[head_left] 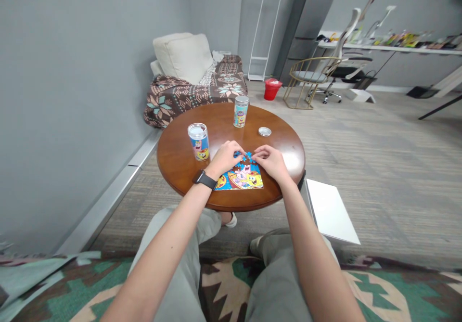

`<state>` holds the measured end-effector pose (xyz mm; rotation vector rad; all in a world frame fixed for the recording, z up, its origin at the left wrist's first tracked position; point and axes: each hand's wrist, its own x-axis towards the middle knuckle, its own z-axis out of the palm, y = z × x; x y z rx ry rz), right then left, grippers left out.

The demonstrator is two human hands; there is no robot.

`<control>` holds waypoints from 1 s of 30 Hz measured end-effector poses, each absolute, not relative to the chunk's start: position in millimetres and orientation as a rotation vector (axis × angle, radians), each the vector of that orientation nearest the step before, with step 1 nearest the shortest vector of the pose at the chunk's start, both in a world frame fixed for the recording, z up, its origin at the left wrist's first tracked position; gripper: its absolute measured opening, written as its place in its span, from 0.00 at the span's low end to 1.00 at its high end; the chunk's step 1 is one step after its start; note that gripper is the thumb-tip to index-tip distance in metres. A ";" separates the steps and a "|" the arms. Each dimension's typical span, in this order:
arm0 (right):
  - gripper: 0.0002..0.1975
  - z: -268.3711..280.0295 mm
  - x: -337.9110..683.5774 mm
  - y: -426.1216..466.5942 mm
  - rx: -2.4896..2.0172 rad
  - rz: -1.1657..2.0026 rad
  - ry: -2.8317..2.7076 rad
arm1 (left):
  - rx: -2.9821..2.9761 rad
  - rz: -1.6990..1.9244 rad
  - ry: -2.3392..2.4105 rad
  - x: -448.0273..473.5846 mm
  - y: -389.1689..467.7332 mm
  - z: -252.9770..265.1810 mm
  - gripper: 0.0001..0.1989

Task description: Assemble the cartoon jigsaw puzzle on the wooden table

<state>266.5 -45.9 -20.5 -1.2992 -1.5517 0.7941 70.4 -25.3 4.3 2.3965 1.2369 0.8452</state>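
A jigsaw puzzle (246,178) with a colourful cartoon picture lies partly assembled on the round wooden table (184,175). Its front edge is straight, and several blue pieces show along the back. My left hand (228,157), with a black watch on the wrist, rests over the puzzle's back left part, thumb and fingers curled together at the blue pieces. From the right, my right hand (270,161) pinches at a small blue puzzle piece (249,159) along the back edge. The fingertips of both hands nearly meet, and they partly hide the pieces.
An uncovered cartoon-printed canister (198,144) stands left of the puzzle. Farther back are a lidded canister (240,112) and a loose metal lid (264,131). A white box-like surface (334,211) sits low beside the table at right. Beyond stands a covered sofa (198,91).
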 end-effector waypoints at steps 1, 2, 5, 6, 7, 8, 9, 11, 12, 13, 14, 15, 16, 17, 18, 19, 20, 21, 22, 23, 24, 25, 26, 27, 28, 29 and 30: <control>0.06 -19.8 267.3 -46.4 -1.323 0.725 -1.580 | 2.400 0.863 1.234 69.9 -25.0 3.5 0.07; 0.04 -18.6 268.5 -47.1 -1.342 0.641 -1.610 | 2.393 0.889 1.237 69.6 -25.0 3.3 0.07; 0.11 -14.2 273.1 -50.9 -1.376 0.346 -1.689 | 2.353 0.960 1.251 70.1 -27.6 6.7 0.11; 0.14 -13.4 274.7 -52.5 -1.389 0.266 -1.708 | 2.346 0.969 1.248 70.1 -29.1 8.7 0.13; 0.16 -13.3 276.3 -54.2 -1.405 0.205 -1.723 | 2.341 0.966 1.247 69.9 -30.7 10.7 0.14; 0.18 -13.8 277.8 -55.7 -1.425 0.160 -1.735 | 2.338 0.950 1.247 69.2 -32.3 12.7 0.15; 0.18 -14.9 279.2 -57.2 -1.447 0.128 -1.747 | 2.339 0.922 1.255 68.1 -33.8 14.4 0.16; 0.18 -18.0 282.0 -59.4 -1.478 0.088 -1.782 | 2.357 0.857 1.282 64.5 -35.7 16.5 0.17; 0.18 -19.5 283.2 -60.1 -1.484 0.077 -1.813 | 2.379 0.829 1.290 62.3 -36.0 16.8 0.17; 0.19 -20.8 284.3 -60.5 -1.481 0.072 -1.856 | 2.406 0.805 1.291 60.0 -35.9 16.6 0.18; 0.20 -21.7 285.3 -60.6 -1.469 0.071 -1.909 | 2.434 0.778 1.287 57.8 -35.3 15.9 0.18; 0.21 -22.1 286.0 -60.4 -1.451 0.072 -1.963 | 2.455 0.753 1.284 55.9 -34.6 14.8 0.19; 0.22 -22.2 286.6 -60.0 -1.436 0.072 -2.005 | 2.469 0.730 1.285 54.4 -33.7 13.5 0.19; 0.23 -22.1 286.9 -59.4 -1.429 0.071 -2.026 | 2.479 0.713 1.292 53.3 -32.8 12.0 0.20; 0.24 -21.7 287.0 -58.7 -1.435 0.070 -2.025 | 2.485 0.702 1.304 52.6 -32.1 10.5 0.20; 0.24 -21.4 286.8 -57.9 -1.451 0.074 -2.013 | 2.490 0.698 1.319 52.3 -31.5 9.2 0.21; 0.25 -21.0 286.2 -57.2 -1.465 0.089 -2.005 | 2.495 0.698 1.334 52.3 -31.2 8.1 0.21; 0.24 -20.7 285.4 -56.6 -1.467 0.120 -2.013 | 2.502 0.694 1.347 52.5 -31.1 7.5 0.21; 0.24 -20.3 284.3 -56.3 -1.451 0.164 -2.043 | 2.514 0.685 1.354 52.8 -31.3 7.2 0.21; 0.23 -19.9 283.1 -56.4 -1.417 0.215 -2.088 | 2.528 0.677 1.351 53.1 -31.6 7.4 0.21; 0.24 -19.2 281.7 -56.7 -1.373 0.263 -2.134 | 2.544 0.677 1.339 53.3 -32.0 8.0 0.22; 0.24 -18.4 280.4 -57.4 -1.328 0.299 -2.166 | 2.558 0.686 1.316 53.3 -32.5 8.9 0.22; 0.25 -17.3 279.4 -58.3 -1.291 0.317 -2.182 | 2.569 0.706 1.283 53.2 -32.9 10.0 0.22; 0.26 -16.2 278.7 -59.3 -1.265 0.318 -2.184 | 2.573 0.730 1.245 53.1 -33.2 11.0 0.22; 0.26 -15.1 278.4 -60.2 -1.248 0.307 -2.181 | 2.572 0.748 1.207 52.9 -33.3 11.8 0.22; 0.26 -14.2 278.6 -61.1 -1.238 0.290 -2.178 | 2.572 0.749 1.169 52.7 -33.3 12.3 0.21; 0.25 -13.7 279.0 -61.7 -1.233 0.270 -2.179 | 2.577 0.733 1.135 52.5 -33.1 12.4 0.20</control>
